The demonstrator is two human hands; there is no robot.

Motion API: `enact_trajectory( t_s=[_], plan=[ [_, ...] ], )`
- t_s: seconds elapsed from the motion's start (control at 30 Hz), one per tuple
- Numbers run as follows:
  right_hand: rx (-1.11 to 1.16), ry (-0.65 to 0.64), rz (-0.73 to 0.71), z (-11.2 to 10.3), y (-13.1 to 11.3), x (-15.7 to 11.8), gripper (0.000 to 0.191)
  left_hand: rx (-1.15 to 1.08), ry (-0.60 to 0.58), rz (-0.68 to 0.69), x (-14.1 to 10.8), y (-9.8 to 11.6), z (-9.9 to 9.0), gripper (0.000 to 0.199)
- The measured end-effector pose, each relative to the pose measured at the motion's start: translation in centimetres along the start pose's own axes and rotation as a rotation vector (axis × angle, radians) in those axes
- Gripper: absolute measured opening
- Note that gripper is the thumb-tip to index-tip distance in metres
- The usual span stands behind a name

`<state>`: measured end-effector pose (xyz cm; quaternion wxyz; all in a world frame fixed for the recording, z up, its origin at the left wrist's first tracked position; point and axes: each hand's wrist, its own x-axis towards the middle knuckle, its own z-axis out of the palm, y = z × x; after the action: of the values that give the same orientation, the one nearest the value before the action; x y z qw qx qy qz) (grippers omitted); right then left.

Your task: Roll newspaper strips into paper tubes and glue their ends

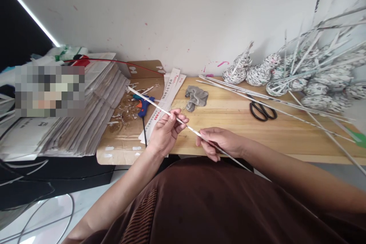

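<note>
A long thin white paper stick point(148, 101) runs slantwise across the middle of the view, from upper left to lower right. Its left part is pinched between the thumb and fingers of my left hand point(168, 127). Farther down the same stick, my right hand point(219, 141) has its fingers round it, with the lower end passing out beneath the palm. Behind my left hand, a blue glue gun point(145, 106) lies on brown cardboard point(121, 146) beside printed paper strips point(171, 91). A crumpled grey cloth point(197, 97) rests on the wooden table point(223, 110).
Black-handled scissors point(262, 110) lie to the right among long paper sticks point(274, 101). Several woven paper shapes point(259, 74) stand against the wall at the back right. A tall stack of folded paper point(100, 110) is on the left, with cables below it.
</note>
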<state>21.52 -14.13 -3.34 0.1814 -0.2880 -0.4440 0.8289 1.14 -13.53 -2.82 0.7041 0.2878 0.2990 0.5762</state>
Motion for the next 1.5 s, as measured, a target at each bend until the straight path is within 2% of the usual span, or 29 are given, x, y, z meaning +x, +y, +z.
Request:
enact_trajectory(
  t_s=[0.1,0.27,0.37,0.5,0.6,0.7,0.8,0.9,1.2,1.4,1.5],
  plan=[
    [-0.141,0.084,-0.049,0.4,-0.6,0.4,0.038,0.027,-0.043,-0.031,0.0,-0.4,0.1,0.019],
    [-0.177,0.110,-0.074,0.4,-0.7,1.2,0.038,0.063,-0.046,-0.025,-0.2,-0.6,0.1,0.020],
    [-0.169,0.129,-0.036,0.2,-0.6,1.1,0.039,0.070,-0.041,-0.018,-0.1,-0.3,0.0,0.020],
    [-0.067,0.061,0.055,0.0,-0.9,0.7,0.044,0.065,-0.025,0.005,0.1,-0.1,-0.1,0.022],
    [-0.088,0.102,0.011,0.1,-0.9,0.6,0.038,0.111,-0.019,-0.001,0.0,-0.4,0.0,0.027],
    [-0.236,0.169,-0.041,0.4,-0.9,0.7,0.039,0.245,-0.021,-0.021,-0.2,-0.9,0.1,0.029],
    [-0.528,0.255,-0.113,1.0,-1.0,0.6,0.039,0.369,0.007,-0.007,-0.5,-1.4,0.1,0.026],
    [-0.785,0.342,-0.203,1.6,-1.0,0.3,0.036,0.385,0.025,-0.003,-0.6,-1.6,0.0,0.026],
    [-0.919,0.374,-0.224,1.8,-0.7,0.2,0.039,0.383,0.075,-0.019,-0.6,-2.1,-0.1,0.028],
    [-1.062,0.425,-0.314,2.2,-0.7,0.3,0.036,0.397,0.068,0.014,-0.6,-2.4,-0.4,0.026],
    [-1.213,0.442,-0.356,1.9,-0.4,0.5,0.036,0.405,0.087,0.008,-0.7,-2.4,-0.2,0.027]
  ],
)
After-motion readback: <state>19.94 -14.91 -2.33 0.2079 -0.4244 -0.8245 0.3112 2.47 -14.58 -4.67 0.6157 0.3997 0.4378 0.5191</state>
